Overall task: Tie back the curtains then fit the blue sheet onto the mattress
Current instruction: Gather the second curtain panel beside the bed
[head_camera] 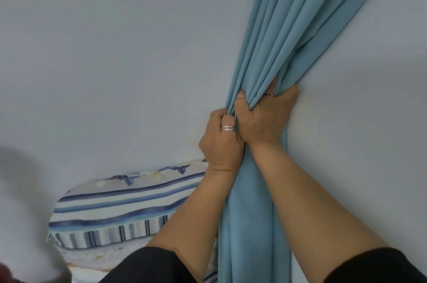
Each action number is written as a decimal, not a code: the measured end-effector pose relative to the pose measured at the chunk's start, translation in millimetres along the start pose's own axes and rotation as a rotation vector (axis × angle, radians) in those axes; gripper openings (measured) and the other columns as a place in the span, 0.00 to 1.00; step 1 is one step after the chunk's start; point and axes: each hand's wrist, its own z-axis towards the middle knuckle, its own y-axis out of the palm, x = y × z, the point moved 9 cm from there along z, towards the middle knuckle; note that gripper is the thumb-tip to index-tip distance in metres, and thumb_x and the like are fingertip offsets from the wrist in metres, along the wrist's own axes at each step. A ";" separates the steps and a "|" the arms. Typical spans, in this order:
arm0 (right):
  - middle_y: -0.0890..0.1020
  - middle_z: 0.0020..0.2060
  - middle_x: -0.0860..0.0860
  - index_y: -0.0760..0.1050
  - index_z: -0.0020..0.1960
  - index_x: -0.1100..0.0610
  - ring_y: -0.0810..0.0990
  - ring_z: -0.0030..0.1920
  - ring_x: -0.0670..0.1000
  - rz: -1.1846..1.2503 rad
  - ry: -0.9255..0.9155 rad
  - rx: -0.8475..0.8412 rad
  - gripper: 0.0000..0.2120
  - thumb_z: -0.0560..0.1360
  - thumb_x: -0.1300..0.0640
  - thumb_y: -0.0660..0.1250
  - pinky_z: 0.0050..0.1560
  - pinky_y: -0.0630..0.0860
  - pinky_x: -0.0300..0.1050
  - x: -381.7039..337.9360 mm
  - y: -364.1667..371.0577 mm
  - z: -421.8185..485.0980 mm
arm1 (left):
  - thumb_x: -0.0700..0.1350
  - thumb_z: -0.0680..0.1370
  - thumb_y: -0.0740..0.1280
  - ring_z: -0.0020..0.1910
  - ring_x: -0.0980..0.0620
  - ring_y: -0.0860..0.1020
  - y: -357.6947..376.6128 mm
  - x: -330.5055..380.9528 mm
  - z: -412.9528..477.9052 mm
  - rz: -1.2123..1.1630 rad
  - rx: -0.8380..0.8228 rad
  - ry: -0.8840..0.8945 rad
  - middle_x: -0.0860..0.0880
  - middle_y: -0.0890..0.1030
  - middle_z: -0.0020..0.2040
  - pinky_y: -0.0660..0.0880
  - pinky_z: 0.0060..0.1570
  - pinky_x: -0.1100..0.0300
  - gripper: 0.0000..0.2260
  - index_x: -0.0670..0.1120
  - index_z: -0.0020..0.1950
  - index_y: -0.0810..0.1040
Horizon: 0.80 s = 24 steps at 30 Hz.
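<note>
Where the blue-green curtain (300,28) comes down from the upper right and narrows into a bunch against the pale wall (115,51), both hands grip it side by side, touching each other. The left hand (220,146) is clenched round the left edge of the gathered folds, its fingers (227,121) curled tightly inward over the cloth, with a silver ring (228,128) on one of them. The right hand (263,118) sits just above and to the right, wrapped round the main bundle. Its thumb (241,95) presses across the front of the pleats, while the other fingers are mostly buried behind the fabric, so only a knuckle and a thin band show. Neither hand is loose: both are closed firmly on the curtain.

Below the grip, the curtain hangs straight down between the two bare forearms to the bottom edge of the view. Dark sleeves (147,266) cover the upper arms.

At the lower left, a mattress (120,206) with blue and white stripes and a leaf print lies against the wall, partly hidden behind the left forearm. A blurred shape fills the far left corner; I cannot tell what it is.
</note>
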 end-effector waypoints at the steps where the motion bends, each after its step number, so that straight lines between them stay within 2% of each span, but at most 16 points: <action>1: 0.69 0.58 0.60 0.71 0.71 0.55 0.68 0.61 0.57 -0.011 -0.003 -0.024 0.34 0.70 0.37 0.61 0.61 0.71 0.48 0.5 -0.3 0.3 | 0.35 0.73 0.71 0.37 0.59 0.70 1.1 -1.1 -1.8 -0.001 -0.022 -0.028 0.58 0.75 0.45 0.57 0.31 0.65 0.08 0.44 0.50 0.78; 4: 0.69 0.58 0.59 0.70 0.71 0.53 0.68 0.61 0.57 -0.049 0.010 -0.079 0.33 0.72 0.37 0.62 0.63 0.72 0.52 -2.5 -4.4 -1.3 | 0.34 0.71 0.70 0.39 0.56 0.71 -3.0 9.8 -3.4 0.023 -0.048 0.054 0.52 0.78 0.49 0.61 0.34 0.64 0.08 0.41 0.48 0.78; 7: 0.68 0.58 0.56 0.69 0.70 0.50 0.68 0.61 0.58 -0.126 0.048 -0.166 0.32 0.72 0.35 0.62 0.64 0.71 0.56 -9.8 -14.9 -8.7 | 0.36 0.71 0.67 0.40 0.53 0.73 -11.0 17.6 -6.5 -0.034 -0.188 0.070 0.51 0.75 0.50 0.68 0.33 0.61 0.07 0.42 0.47 0.74; 9: 0.65 0.66 0.58 0.65 0.73 0.51 0.65 0.66 0.61 -0.171 0.083 -0.170 0.36 0.70 0.34 0.63 0.69 0.66 0.60 -22.5 -33.4 -8.0 | 0.37 0.74 0.66 0.39 0.52 0.73 -17.6 20.9 -5.4 -0.125 -0.274 0.031 0.53 0.72 0.50 0.72 0.34 0.57 0.07 0.47 0.45 0.70; 11: 0.61 0.73 0.61 0.62 0.76 0.55 0.62 0.72 0.63 -0.180 -0.009 -0.005 0.41 0.69 0.37 0.66 0.72 0.63 0.61 -56.6 -73.0 5.9 | 0.41 0.77 0.67 0.39 0.52 0.73 -26.1 23.0 -5.0 -0.186 -0.326 -0.022 0.53 0.71 0.49 0.73 0.36 0.56 0.10 0.51 0.44 0.66; 14: 0.61 0.74 0.65 0.60 0.77 0.61 0.62 0.75 0.63 -0.083 -0.226 0.320 0.43 0.69 0.45 0.71 0.74 0.61 0.54 -125.7 -150.1 40.8 | 0.43 0.79 0.67 0.39 0.52 0.74 -36.3 26.0 -12.4 -0.215 -0.391 -0.060 0.52 0.73 0.48 0.72 0.38 0.56 0.08 0.51 0.45 0.68; 17: 0.60 0.75 0.65 0.57 0.77 0.67 0.59 0.77 0.63 -0.050 -0.367 0.432 0.44 0.68 0.51 0.70 0.77 0.57 0.53 -175.1 -195.3 81.7 | 0.46 0.78 0.68 0.43 0.49 0.78 -38.3 28.4 -16.9 -0.221 -0.491 -0.122 0.52 0.74 0.49 0.76 0.43 0.54 0.07 0.50 0.49 0.70; 19: 0.58 0.78 0.62 0.55 0.79 0.65 0.55 0.78 0.63 -0.125 -0.368 0.400 0.45 0.69 0.48 0.69 0.77 0.55 0.56 -184.6 -200.3 101.5 | 0.48 0.74 0.70 0.45 0.51 0.77 -46.3 47.9 -10.0 -0.238 -0.486 -0.127 0.56 0.70 0.52 0.78 0.45 0.52 0.12 0.52 0.51 0.68; 21: 0.54 0.80 0.58 0.50 0.81 0.60 0.50 0.80 0.61 -0.176 -0.307 0.307 0.47 0.70 0.44 0.67 0.77 0.53 0.61 -173.5 -190.9 114.5 | 0.51 0.69 0.75 0.48 0.55 0.74 -60.8 79.1 9.7 -0.366 -0.385 -0.118 0.58 0.66 0.54 0.78 0.48 0.54 0.21 0.53 0.55 0.67; 24: 0.49 0.81 0.55 0.45 0.81 0.52 0.45 0.80 0.59 -0.252 -0.281 0.181 0.45 0.72 0.41 0.64 0.76 0.52 0.66 -152.5 -173.4 120.5 | 0.53 0.65 0.79 0.60 0.56 0.69 -73.2 131.6 52.5 -0.465 -0.318 -0.020 0.54 0.67 0.62 0.72 0.60 0.57 0.34 0.49 0.66 0.67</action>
